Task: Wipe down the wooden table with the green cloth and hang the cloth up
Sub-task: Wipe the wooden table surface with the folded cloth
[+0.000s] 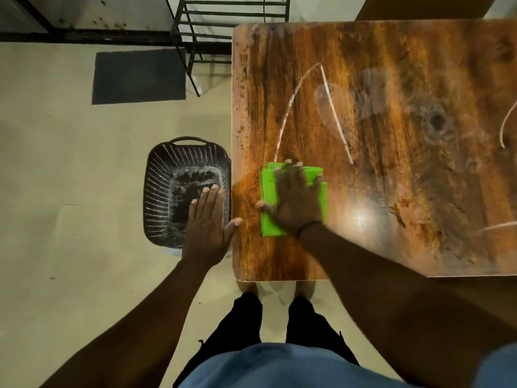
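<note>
Currently the person stands at the table's (391, 191) near left corner. Right hand (296, 203) lies flat on the folded green cloth (270, 197), fingers spread and pressed down on it, thumb touching the wood at the cloth's 9 o'clock edge; palm presses, no pinch or clench seen. Cloth sits on the tabletop toward the left edge, below a white chalk-like line (333, 113) shaped like an inverted V, whose left leg ends just at the cloth's 12 o'clock side. Hazy white smears (372, 96) lie at 1 o'clock from the cloth; further white strokes show at the table's right edge. A dark band circles the right wrist.

Left hand (208, 225) is open, fingers straight and together, thumb out toward the table edge, holding nothing. It hovers off the table's left side, above a dark perforated basket (162, 186) on the floor; whether thumb touches the table edge cannot be told. Basket floor carries whitish dust.

At 11 o'clock from the basket: a dark mat (138, 75), and a black metal rack (223, 26) beside the table's far left corner.
</note>
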